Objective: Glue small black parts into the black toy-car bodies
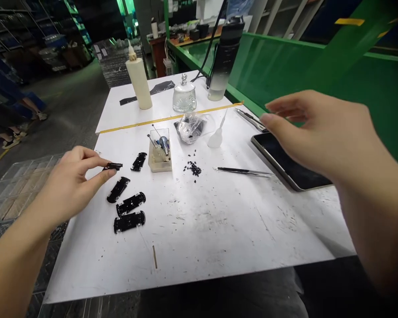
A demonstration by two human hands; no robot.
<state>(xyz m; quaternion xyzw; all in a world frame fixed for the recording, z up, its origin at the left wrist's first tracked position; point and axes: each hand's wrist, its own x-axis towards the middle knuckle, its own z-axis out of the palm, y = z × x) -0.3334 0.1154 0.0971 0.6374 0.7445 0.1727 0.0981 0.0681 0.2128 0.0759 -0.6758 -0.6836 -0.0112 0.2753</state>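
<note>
Between thumb and forefinger, my left hand point(73, 179) pinches a black toy-car chassis point(113, 166) above the table's left side. Several more lie flat just right of it: a black chassis point(139, 162) by the plastic box, and another black chassis point(129, 221) lowest of the group. My right hand point(313, 128) hovers over a dark-screened phone point(287, 161), thumb and fingers apart, holding nothing. Left of the phone lie tweezers point(243, 171), close to a small heap of tiny black parts point(194, 168).
A clear box point(160, 166) holds metal tools. Behind are a plastic bag point(190, 129), a small dropper bottle point(215, 139), a utility knife point(250, 119), a glass jar point(184, 98), a tall squeeze bottle point(139, 86) and a water bottle point(220, 66). A green wall point(262, 66) borders the right.
</note>
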